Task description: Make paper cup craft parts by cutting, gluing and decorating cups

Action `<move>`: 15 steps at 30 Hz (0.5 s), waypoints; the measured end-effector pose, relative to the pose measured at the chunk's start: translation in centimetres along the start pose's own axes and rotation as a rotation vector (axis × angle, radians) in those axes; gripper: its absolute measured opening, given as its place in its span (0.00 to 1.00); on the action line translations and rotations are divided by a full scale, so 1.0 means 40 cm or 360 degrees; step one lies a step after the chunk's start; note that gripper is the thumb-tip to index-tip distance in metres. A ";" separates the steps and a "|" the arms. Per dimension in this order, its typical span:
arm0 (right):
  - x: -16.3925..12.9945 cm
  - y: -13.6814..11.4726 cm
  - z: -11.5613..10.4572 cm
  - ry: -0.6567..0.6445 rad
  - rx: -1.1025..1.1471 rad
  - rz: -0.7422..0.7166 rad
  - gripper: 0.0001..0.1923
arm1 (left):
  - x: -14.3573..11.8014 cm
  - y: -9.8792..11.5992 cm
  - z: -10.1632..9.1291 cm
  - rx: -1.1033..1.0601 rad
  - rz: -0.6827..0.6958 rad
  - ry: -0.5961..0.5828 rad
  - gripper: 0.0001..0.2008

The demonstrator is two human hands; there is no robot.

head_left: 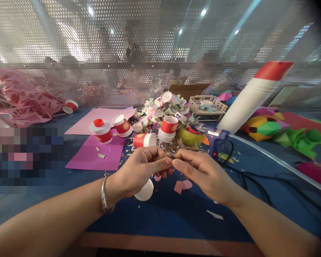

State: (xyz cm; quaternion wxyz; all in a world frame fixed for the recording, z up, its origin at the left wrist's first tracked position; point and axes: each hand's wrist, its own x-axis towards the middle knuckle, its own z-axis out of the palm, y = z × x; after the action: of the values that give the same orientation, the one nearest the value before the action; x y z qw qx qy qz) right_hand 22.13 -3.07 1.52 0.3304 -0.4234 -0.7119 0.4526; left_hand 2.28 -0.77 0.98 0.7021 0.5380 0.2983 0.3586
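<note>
My left hand (140, 171) and my right hand (202, 173) meet above the blue table (176, 214), both pinching one small brown strip of paper (168, 156) between thumbs and fingers. A silver bangle (105, 194) circles my left wrist. Under my left hand a white paper cup (144, 191) lies on the table, partly hidden. Small pink paper scraps (183, 185) lie just below my hands.
Red-and-white paper cups (169, 128) stand and lie behind, by magenta paper (96, 155) and a heap of cut scraps (160, 107). A blue glue gun (216, 141) with a black cord lies right. A tall cup stack (253, 96) leans at right. People sit beyond a perforated screen.
</note>
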 end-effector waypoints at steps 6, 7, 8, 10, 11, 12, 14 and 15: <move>0.001 0.000 0.001 0.0012 -0.0045 -0.0016 0.23 | -0.003 0.011 -0.002 0.0020 -0.0002 -0.0021 0.19; 0.001 -0.002 0.002 0.0031 -0.0049 -0.0027 0.23 | -0.004 0.014 -0.003 0.0013 0.0002 -0.0021 0.18; 0.002 -0.003 0.003 0.0053 -0.0053 -0.0042 0.23 | -0.006 0.016 -0.003 -0.0002 0.0007 -0.0015 0.17; 0.004 -0.005 0.005 0.0086 -0.0048 -0.0088 0.22 | -0.008 0.017 -0.002 -0.0054 0.0018 0.0012 0.14; 0.005 -0.006 0.006 0.0097 -0.0037 -0.0113 0.22 | -0.008 0.017 -0.002 -0.0084 0.0021 0.0022 0.13; 0.006 -0.006 0.008 0.0101 -0.0025 -0.0130 0.21 | -0.008 0.015 -0.001 -0.0109 0.0025 0.0026 0.12; 0.006 -0.006 0.009 0.0101 -0.0011 -0.0146 0.21 | -0.008 0.011 0.001 -0.0128 0.0041 0.0023 0.12; 0.005 -0.006 0.010 0.0100 -0.0014 -0.0146 0.21 | -0.008 0.009 0.001 -0.0119 0.0052 0.0018 0.11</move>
State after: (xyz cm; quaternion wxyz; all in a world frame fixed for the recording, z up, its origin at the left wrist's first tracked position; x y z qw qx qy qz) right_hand 21.64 -3.10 1.59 0.3713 -0.4058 -0.7217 0.4202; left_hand 2.08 -1.00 1.36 0.7141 0.5141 0.2798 0.3840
